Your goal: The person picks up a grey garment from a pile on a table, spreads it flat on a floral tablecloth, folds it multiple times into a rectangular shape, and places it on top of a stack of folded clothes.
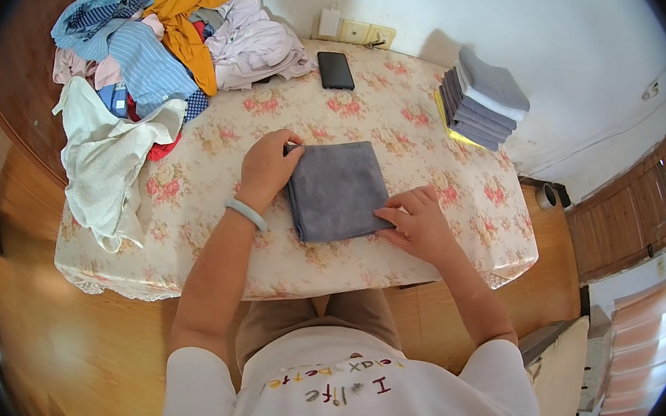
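A grey towel, folded into a thick square, lies flat on the table in front of me. My left hand, with a pale bangle on its wrist, grips the towel's far left corner between thumb and bent fingers. At the near right corner, the thumb and fingers of my right hand pinch the edge. Layers of the fold show along the towel's left side.
Loose clothes form a heap at the far left, a white garment hanging over the edge. A black phone lies near the wall sockets. Folded cloths are stacked far right on the flowered tablecloth.
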The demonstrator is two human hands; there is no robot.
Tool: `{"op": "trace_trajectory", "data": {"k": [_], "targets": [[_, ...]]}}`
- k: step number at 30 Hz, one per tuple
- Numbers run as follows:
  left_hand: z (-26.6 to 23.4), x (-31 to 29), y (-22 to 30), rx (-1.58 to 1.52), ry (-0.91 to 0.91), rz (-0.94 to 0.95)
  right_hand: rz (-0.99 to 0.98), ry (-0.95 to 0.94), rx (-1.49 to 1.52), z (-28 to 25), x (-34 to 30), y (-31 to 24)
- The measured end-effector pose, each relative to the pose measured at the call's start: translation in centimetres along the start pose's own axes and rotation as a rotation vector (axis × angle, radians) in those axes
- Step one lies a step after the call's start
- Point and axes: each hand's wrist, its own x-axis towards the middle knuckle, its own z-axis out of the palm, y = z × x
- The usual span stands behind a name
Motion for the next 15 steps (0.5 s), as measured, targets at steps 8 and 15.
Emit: {"op": "trace_trajectory", "data": {"k": [8, 15], "targets": [[0.4, 0.5, 1.0, -0.170, 0.123, 0.055, 0.072, 0.313, -0.096, 1.3, -1.4, -0.5], [0.2, 0.1, 0.6, -0.040, -0.019, 0.008, 0.174, 0.202, -0.035, 0.8, -2.0, -1.7]]}}
